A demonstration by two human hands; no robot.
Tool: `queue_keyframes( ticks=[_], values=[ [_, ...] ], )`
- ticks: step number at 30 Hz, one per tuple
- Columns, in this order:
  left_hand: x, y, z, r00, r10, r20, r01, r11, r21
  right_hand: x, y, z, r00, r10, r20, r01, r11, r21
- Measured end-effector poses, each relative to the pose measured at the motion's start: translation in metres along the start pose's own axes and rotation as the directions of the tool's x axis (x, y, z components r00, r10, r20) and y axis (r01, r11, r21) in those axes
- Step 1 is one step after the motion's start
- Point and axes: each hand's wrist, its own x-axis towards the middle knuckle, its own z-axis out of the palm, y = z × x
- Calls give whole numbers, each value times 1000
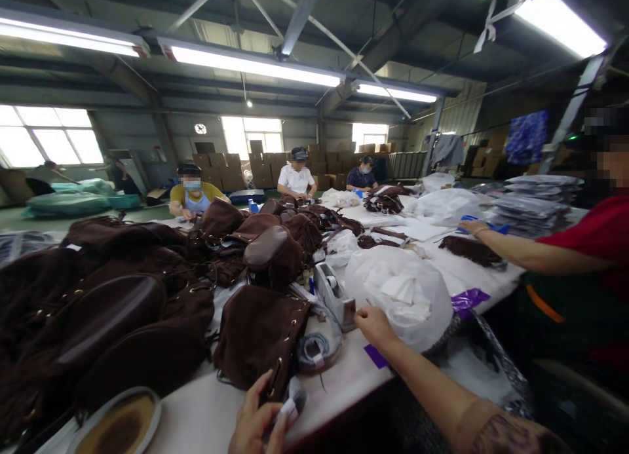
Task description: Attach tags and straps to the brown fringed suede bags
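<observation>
In the head view, my left hand [256,420] is at the bottom middle, thumb and fingers closed around a small grey bundle [295,396] with a pale band on it. My right hand [377,326] is pinched at the front end of a white tape dispenser [330,290]; what lies between its fingertips is too small to make out. Between the hands lies a coiled grey strap [314,350] bound with a pale band, in clear plastic. A dark brown drawstring bag [258,333] with metal eyelets lies just beyond my left hand.
A heap of brown bags [118,310] covers the left of the table. A white plastic bag [400,293] bulges beside my right hand. A round tin [118,422] is at lower left. A co-worker's arm [531,247] reaches in from the right, near stacked packages [533,202]. Other people sit opposite.
</observation>
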Motion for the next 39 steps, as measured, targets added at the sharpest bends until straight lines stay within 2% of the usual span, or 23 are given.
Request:
queue_keyframes(
  ticks=[3,5,7,9,12,17,26,30,34,37,39],
  values=[
    [-1,11,-9,997,27,73,-28,999,21,-38,-13,2,982,-83,168,72,995,69],
    [-1,18,-12,997,43,67,-46,998,42,-72,-27,8,931,-159,328,96,975,201],
    [-2,25,-11,997,70,30,-71,996,62,-106,-43,17,868,-192,457,59,955,290],
    [-5,29,-9,994,110,10,-110,991,77,-133,-55,29,840,-174,514,2,948,318],
    [-8,33,-6,986,166,-4,-165,981,100,-155,-62,52,861,-76,504,-106,941,323],
    [-10,37,-7,970,232,-66,-221,965,144,-161,-52,74,870,12,492,-203,919,337],
    [-13,34,-1,957,282,-67,-264,944,196,-167,-41,81,842,196,502,-375,883,283],
    [-15,29,4,939,331,-89,-303,923,237,-169,-42,86,817,279,504,-467,834,295],
    [-18,23,9,906,422,-25,-397,871,288,-169,-47,92,784,358,507,-546,785,292],
    [-19,18,11,881,471,40,-458,831,314,-164,-50,93,757,385,528,-559,799,220],
    [-18,16,9,873,486,46,-473,818,328,-161,-50,91,746,369,555,-550,811,199]
  ],
)
